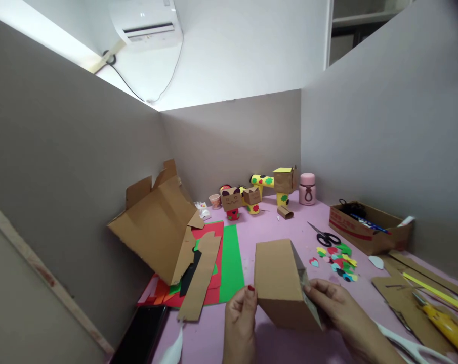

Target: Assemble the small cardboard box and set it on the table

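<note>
A folded cardboard box (276, 275) is held up over the pink table (278, 227), its open side turned to the right. My left hand (241, 318) grips its left edge, thumb on the near face. At the open side, my right hand (333, 306) pinches the edge of a flap, fingers closed on it. White scissors (403, 346) lie under my right forearm. Right of the box are several small colourful foam cutouts (338, 263) and black-handled scissors (325, 237). Left of it, a cardboard strip (200, 278) rests on red and green sheets (231, 263).
A large cardboard piece (153, 227) leans at the left, with a phone (141, 333) below. Cardboard animal figures (232, 202) and a pink bottle (307, 189) stand at the back. A small box (369, 227), cardboard scraps (399, 293) and a yellow tool (445, 321) are at the right.
</note>
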`<state>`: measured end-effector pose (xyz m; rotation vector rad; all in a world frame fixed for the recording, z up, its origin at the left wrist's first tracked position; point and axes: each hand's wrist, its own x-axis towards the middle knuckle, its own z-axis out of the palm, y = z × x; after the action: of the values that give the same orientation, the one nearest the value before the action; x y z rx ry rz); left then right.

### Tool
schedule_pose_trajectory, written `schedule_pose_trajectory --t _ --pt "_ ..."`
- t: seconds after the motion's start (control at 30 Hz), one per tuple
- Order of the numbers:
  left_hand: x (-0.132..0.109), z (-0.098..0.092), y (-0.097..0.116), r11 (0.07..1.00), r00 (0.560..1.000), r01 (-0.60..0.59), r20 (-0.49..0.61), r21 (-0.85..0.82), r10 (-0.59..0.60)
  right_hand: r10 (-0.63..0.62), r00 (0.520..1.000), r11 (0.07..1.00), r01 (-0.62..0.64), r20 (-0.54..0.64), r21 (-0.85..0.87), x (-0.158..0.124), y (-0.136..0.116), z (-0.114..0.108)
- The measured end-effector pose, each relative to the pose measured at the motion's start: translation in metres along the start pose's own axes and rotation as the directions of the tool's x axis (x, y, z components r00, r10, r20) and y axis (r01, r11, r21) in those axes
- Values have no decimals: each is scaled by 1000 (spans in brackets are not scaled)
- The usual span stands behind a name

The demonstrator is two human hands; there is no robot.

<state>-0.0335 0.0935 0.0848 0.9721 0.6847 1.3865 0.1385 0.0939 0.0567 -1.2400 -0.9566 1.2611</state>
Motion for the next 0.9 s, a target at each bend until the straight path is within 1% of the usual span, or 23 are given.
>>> schedule_pose_trajectory --t 0.13,0.2,0.23,0.3,0.37,0.4,0.47,0.5,0.57,0.63,0.67,0.73,0.77,0.8,0.83,0.9 --pt "2 -2 -5 993 999 50 10 -106 -49 -29 1000 999 28 -11 -27 1 0 -2" --pt "4 -4 -8 971 995 95 -2 -217 -98 -62 998 997 61 -28 -38 0 -3 -4" --pt "5 -4 -9 947 989 134 -17 -290 -146 -82 996 996 80 -37 -40 0 -6 -5" --pt "8 -3 -8 868 956 229 -66 -440 -286 -118 991 993 116 -61 -34 -1 -11 -8" --pt "11 -1 -5 785 895 292 -134 -547 -426 -150 983 989 147 -105 -29 -3 -16 -8" --pt "12 1 -2 763 868 302 -166 -572 -468 -156 979 988 155 -128 -22 -5 -18 -8" --pt "13 3 3 742 837 319 -192 -589 -512 -134 977 990 139 -166 25 -7 -21 -4" --pt "12 3 4 732 831 338 -176 -591 -527 -100 981 992 112 -166 65 -8 -21 -2" --pt "12 2 3 704 819 396 -120 -590 -561 -2 992 986 23 -128 164 -11 -21 4" --pt "12 -2 -2 680 802 448 -76 -581 -593 69 994 971 -46 -89 235 -12 -20 7" --pt "12 -4 -7 674 795 465 -65 -574 -603 78 994 969 -57 -78 240 -12 -20 7" --pt "14 -9 -17 664 776 503 -49 -553 -629 50 995 982 -34 -81 185 -11 -21 6" --pt "16 -11 -21 669 773 517 -45 -534 -633 25 996 990 -13 -84 138 -11 -22 4" --pt "17 -14 -24 690 781 518 -48 -506 -622 0 997 996 7 -82 90 -11 -24 2" --pt "18 -15 -26 728 802 502 -62 -467 -594 -20 997 999 23 -77 47 -12 -26 -1" --pt "19 -18 -24 837 873 417 -99 -353 -477 -47 997 999 46 -57 -7 -14 -31 -4"
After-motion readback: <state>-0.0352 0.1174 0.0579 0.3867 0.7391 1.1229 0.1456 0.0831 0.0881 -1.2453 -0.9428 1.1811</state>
